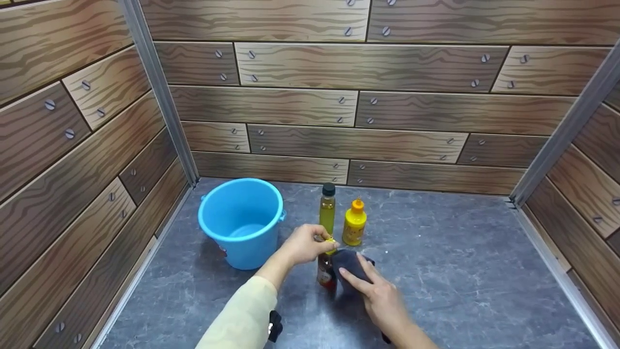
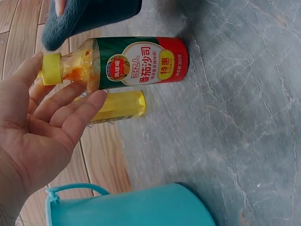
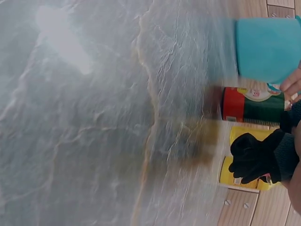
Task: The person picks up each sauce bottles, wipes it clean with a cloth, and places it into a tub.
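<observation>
Hd view fwd/down, wrist views close

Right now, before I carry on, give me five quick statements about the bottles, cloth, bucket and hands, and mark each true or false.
1. The left hand pinches the yellow cap of the sauce bottle. True.
2. The dark cloth lies inside the blue bucket. False: the right hand holds it, outside the blue bucket.
3. In the head view, the orange-capped bottle stands to the right of the black-capped bottle. True.
4. The black-capped bottle lies on its side. False: it stands upright.
5. In the head view, the blue bucket is to the right of all three bottles. False: it is to their left.
</observation>
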Motion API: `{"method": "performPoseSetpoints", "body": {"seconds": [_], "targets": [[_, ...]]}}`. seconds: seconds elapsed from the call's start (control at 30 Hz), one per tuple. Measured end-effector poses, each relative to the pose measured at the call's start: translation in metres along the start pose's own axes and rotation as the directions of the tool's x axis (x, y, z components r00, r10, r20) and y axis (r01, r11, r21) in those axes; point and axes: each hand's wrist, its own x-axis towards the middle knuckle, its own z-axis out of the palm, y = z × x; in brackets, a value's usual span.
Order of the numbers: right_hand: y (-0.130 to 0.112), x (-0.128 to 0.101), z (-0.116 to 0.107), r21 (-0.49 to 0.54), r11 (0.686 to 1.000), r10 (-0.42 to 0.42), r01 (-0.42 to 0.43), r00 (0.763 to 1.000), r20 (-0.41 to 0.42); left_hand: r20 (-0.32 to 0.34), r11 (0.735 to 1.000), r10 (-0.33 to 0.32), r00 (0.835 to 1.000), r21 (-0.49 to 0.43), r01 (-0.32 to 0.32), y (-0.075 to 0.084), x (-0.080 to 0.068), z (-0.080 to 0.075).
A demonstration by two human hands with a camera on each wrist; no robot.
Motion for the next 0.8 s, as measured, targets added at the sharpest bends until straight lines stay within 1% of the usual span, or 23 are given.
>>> {"method": "performPoseSetpoints", "body": {"seconds": [0.17, 0.37, 0.5, 0.63, 0.73, 0.8], "targets": [[-0.002, 0.005, 0.009, 0.004, 1.000, -0.013, 0.013, 1.000, -0.006, 0.009, 1.000, -0.025, 1.000, -0.004, 0.025, 0.001, 0.001, 0.000], [-0.006, 0.011, 0.017, 0.005, 1.000, -0.002, 0.002, 1.000, 0.026, 0.012, 0.999, -0.039, 0.999, -0.002, 0.039, 0.002, 0.002, -0.002], [-0.009, 0.015, 0.023, -0.004, 1.000, -0.010, 0.010, 0.999, 0.044, 0.013, 0.999, -0.045, 0.999, 0.001, 0.045, 0.001, 0.002, -0.003], [-0.014, 0.019, 0.028, -0.016, 1.000, 0.012, -0.011, 0.997, 0.073, 0.017, 1.000, -0.030, 0.999, 0.003, 0.030, 0.001, 0.002, -0.002], [-0.019, 0.020, 0.031, -0.016, 0.999, 0.047, -0.046, 0.993, 0.106, 0.013, 1.000, -0.005, 1.000, 0.012, 0.005, 0.000, 0.002, -0.002], [-0.021, 0.020, 0.034, -0.015, 0.998, 0.059, -0.058, 0.992, 0.112, 0.006, 1.000, 0.008, 1.000, 0.025, -0.008, -0.001, 0.002, -0.002]]}}
